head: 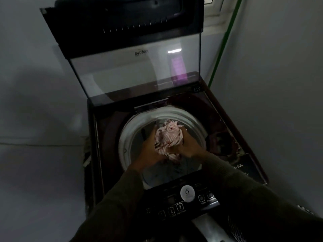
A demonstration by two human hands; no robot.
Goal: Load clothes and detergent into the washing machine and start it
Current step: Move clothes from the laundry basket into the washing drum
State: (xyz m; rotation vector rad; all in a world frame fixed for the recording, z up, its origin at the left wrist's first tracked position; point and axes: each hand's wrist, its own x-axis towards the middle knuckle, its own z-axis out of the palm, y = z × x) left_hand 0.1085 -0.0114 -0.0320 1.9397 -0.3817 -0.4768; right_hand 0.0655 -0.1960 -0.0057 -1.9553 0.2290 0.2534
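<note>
Two hands on one wad of pink-and-white striped cloth, holding it just above the mouth of the drum of the top-load washing machine. The left hand grips the wad from its left side, fingers curled into the fabric. The right hand clamps it from the other side, so the bundle is squeezed between them. The glass lid is up, leaning back toward the wall. Below the hands there's something greyish in the tub, probably more laundry, but it's too dark to be sure. The control panel sits at the near edge, under the dark sleeves. A green pipe runs up the wall behind, on the right.
</note>
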